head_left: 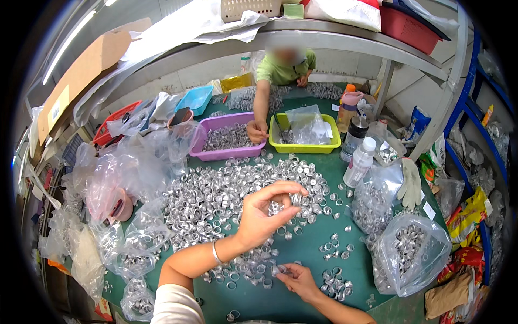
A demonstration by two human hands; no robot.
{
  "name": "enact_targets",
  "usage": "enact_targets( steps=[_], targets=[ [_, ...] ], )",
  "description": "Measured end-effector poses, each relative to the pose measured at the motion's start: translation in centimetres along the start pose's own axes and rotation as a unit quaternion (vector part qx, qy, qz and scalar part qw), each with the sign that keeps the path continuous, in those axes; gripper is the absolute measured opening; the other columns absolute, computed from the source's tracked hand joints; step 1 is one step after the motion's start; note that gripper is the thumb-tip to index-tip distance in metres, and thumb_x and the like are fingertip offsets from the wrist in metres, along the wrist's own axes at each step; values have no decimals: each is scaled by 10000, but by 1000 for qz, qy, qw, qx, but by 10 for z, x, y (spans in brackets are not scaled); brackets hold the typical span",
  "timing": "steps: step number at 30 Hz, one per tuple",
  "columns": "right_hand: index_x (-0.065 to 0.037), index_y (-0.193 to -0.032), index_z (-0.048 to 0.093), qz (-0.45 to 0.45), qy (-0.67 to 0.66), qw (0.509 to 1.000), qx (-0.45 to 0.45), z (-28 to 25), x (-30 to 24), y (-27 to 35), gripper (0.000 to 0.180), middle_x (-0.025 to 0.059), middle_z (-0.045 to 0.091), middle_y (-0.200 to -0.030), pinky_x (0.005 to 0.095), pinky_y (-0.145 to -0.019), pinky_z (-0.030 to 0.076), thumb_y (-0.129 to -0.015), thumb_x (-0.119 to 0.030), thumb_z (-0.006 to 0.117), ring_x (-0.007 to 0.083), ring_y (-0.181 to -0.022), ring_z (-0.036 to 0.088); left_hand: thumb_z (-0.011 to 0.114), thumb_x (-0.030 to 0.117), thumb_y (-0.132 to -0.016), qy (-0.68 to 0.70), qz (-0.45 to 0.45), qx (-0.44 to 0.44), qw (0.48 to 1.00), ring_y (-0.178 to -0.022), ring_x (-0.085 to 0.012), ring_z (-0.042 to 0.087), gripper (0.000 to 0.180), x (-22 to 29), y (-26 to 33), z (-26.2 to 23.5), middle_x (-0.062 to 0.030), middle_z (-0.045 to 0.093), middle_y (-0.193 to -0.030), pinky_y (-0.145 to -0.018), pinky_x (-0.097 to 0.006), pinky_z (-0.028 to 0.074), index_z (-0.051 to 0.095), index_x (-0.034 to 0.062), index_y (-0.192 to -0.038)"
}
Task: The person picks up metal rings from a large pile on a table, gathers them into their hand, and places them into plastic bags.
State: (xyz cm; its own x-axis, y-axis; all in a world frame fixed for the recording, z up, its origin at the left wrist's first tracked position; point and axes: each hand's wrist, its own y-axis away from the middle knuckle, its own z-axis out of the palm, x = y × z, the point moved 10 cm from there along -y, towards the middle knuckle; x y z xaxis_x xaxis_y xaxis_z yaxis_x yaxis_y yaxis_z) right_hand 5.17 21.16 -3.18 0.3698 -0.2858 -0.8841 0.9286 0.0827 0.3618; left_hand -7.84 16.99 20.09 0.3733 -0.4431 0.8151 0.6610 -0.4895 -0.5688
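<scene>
- Left hand (261,213) is raised over the pile of metal rings (226,197) on the green table (307,254), pinching one small ring (296,198) between thumb and fingertips.
- Right hand (298,279) rests low near the table edge, fingers curled on a few loose rings (can't tell if it's really gripping one).
- I'd say keep the pinch light and turn the ring toward the light so flaws show.
- Work from the pile's near edge, so checked rings don't mix back in.
- The person across has a hand at the purple bin (226,137).
</scene>
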Motion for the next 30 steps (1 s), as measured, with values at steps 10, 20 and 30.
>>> enact_targets(
  steps=[10,20,30],
  targets=[
    [-26,-1053,601,-3,-2,1000,1,-4,9,-5,235,-30,573,-683,163,-435,332,-842,-106,665,25,-505,462,593,70,-869,110,-310,301,895,-518,-32,423,143,-225,-68,-167,-51,637,-861,-407,-157,337,574,12,-999],
    [-10,-1077,588,9,15,1000,2,-5,10,-1,259,-30,580,-695,172,-446,337,-846,-104,658,28,-515,465,657,202,-856,36,-271,424,864,-436,-45,407,167,-251,-83,-191,10,599,-701,-348,-193,325,608,43,-864],
    [-19,-1072,594,0,15,1000,4,-6,6,-1,250,-34,573,-691,168,-441,333,-844,-98,658,22,-507,455,563,64,-851,96,-291,320,896,-468,-67,415,181,-194,-40,-111,-22,581,-767,-406,-203,333,577,46,-1031]
  ],
)
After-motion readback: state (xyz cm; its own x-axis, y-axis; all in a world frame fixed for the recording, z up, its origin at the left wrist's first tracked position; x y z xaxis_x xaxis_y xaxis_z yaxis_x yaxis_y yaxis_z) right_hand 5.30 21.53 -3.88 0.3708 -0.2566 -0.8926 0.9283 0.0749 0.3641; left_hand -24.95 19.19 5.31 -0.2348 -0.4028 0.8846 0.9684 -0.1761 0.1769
